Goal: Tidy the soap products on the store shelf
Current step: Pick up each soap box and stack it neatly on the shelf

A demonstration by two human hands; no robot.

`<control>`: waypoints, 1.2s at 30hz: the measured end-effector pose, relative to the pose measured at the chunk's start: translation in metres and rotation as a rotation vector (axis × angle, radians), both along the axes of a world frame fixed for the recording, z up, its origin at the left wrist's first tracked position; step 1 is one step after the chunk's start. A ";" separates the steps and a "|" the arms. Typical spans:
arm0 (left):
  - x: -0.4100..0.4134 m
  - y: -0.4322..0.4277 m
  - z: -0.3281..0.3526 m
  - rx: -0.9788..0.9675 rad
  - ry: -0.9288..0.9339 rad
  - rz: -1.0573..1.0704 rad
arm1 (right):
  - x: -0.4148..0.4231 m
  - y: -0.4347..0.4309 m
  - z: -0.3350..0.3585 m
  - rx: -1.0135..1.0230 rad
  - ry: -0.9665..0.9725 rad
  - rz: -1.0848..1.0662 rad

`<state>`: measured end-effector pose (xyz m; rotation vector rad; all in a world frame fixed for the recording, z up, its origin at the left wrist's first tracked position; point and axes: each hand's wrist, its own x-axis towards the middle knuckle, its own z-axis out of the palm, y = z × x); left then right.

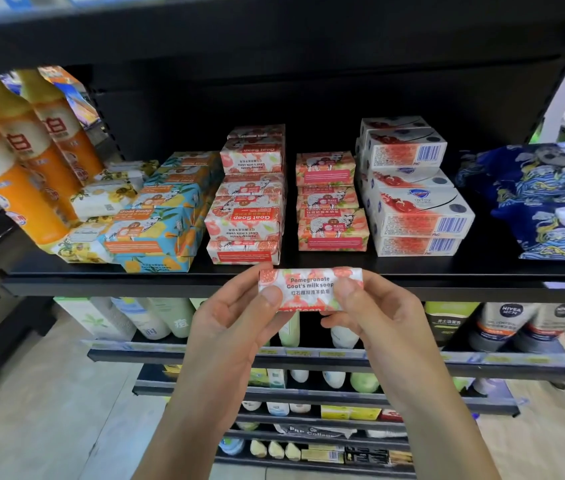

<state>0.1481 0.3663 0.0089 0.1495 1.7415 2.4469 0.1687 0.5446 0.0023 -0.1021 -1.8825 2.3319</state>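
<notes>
Head view: a black store shelf (170, 283) seen from just above its front lip, with both hands raised before it.
Held item: a pomegranate soap bar (308, 285) in white paper printed with red fruit. It reads "Pomegranate Goat's milk soap" above a line of Chinese characters.
Where it is: in the air, level, just in front of the shelf's lip and below the pomegranate stack (244, 220) — not resting on anything.
Left hand (236, 327): pinches the bar's left end, thumb on the near face, fingers (239, 289) curled behind.
Right hand (378, 317): pinches the right end the same way, thumb pressed on the wrapper.
Pomegranate stack: same wrapper as the held bar; red panels read "Goat Soap", upside down on several bars.
Rose stack (329, 202): just right of it, pink-red wrappers with a sheep drawing and a small "Rose" label.
Citrus stack (156, 220): just left of the pomegranate stack, blue-and-yellow wrappers marked "Goat Soap", piled askew.
Floral bars (107, 197): white with yellow flowers, further left; print too small to read.
Boxed soap (416, 206): white cartons with red fruit art, barcodes facing front; one top shows a blue shield logo and "DETOX".
Orange bottles (21, 168): far left, leaning, each with a large Chinese character on a pale label.
Blue packs (544, 202): far right, wave-patterned wrap, no legible text.
Lower shelf (343, 362): tubes (511, 323) marked "NIVEA MEN" at the right — pale bottles alongside.
</notes>
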 end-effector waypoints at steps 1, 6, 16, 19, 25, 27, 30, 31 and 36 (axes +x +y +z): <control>0.001 0.000 0.000 -0.003 0.000 -0.004 | 0.001 0.000 -0.001 -0.001 0.003 -0.003; 0.003 0.000 0.001 -0.018 0.005 -0.027 | 0.000 0.005 -0.009 -0.020 0.041 0.018; 0.001 0.000 0.004 -0.012 -0.062 -0.064 | -0.001 0.018 -0.017 -0.017 0.235 0.110; 0.000 0.000 0.004 -0.055 -0.059 -0.080 | 0.000 0.019 -0.018 -0.033 0.239 0.144; -0.001 0.000 0.002 -0.095 -0.063 -0.055 | -0.001 0.021 -0.018 -0.038 0.154 0.196; 0.000 0.001 0.000 -0.103 -0.050 -0.043 | -0.001 0.021 -0.016 -0.029 0.098 0.175; 0.000 0.002 -0.003 -0.122 -0.036 -0.029 | -0.001 0.017 -0.013 -0.046 -0.002 0.102; 0.000 0.002 -0.003 -0.136 -0.035 -0.026 | -0.001 0.015 -0.012 -0.058 -0.024 0.085; 0.000 0.002 -0.004 -0.178 -0.024 0.002 | -0.002 0.013 -0.011 -0.013 -0.039 0.061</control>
